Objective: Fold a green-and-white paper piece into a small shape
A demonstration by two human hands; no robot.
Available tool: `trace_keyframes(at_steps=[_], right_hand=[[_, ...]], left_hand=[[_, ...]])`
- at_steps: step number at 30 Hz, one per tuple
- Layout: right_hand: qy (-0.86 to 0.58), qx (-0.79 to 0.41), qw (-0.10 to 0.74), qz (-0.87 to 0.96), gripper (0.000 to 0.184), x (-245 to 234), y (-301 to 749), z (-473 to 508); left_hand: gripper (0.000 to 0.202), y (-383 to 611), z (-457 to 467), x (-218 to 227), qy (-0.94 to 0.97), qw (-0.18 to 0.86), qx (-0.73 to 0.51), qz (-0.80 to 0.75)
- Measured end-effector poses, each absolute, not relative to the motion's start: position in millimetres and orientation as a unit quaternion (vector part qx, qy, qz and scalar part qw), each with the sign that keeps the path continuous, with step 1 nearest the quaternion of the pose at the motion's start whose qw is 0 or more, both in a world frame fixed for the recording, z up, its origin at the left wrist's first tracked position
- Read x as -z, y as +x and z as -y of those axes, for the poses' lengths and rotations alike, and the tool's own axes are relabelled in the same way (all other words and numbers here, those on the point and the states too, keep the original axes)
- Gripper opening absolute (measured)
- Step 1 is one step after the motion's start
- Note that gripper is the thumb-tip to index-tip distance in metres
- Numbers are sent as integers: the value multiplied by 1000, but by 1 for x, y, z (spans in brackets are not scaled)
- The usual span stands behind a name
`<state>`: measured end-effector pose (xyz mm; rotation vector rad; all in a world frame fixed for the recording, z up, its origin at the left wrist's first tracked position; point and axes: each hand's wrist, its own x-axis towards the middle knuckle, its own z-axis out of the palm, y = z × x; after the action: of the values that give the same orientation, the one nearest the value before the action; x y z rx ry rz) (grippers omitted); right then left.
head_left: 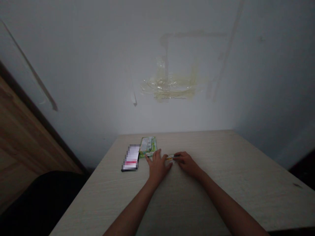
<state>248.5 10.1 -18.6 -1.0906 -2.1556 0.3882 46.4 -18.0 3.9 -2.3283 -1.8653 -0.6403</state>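
Note:
A small flat packet (170, 158), whitish with yellow and dark marks, lies low over the table between my hands; its kind is too small to make out. My right hand (188, 164) has its thumb and fingers closed on the packet's right end. At the left end, my left hand (157, 167) has its fingers spread, the index finger at the packet and the thumb a little below it. Other fingertips of that hand reach the near edge of some green and white printed packets (148, 144), which lie stacked flat.
A phone (131, 159) with a lit, blurred-out screen lies left of the green packets. The pale wooden table (246, 183) meets a wall (98, 82) with peeling clear tape (169, 88). A black chair-like shape (49, 196) and a wooden panel (29, 131) stand at the left.

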Motion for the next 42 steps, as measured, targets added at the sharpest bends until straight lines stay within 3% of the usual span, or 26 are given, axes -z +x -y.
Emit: trace_keyframes(at_steps=[5, 31, 42], right_hand=[[-416, -151, 336, 831, 38, 15, 248, -9], [-430, -146, 288, 843, 40, 13, 249, -6], [-402, -168, 312, 844, 50, 21, 252, -11]], left_hand=[[25, 46, 19, -7, -777, 35, 214, 591], [29, 46, 18, -7, -762, 16, 199, 615], [22, 44, 16, -5, -754, 10, 224, 617]])
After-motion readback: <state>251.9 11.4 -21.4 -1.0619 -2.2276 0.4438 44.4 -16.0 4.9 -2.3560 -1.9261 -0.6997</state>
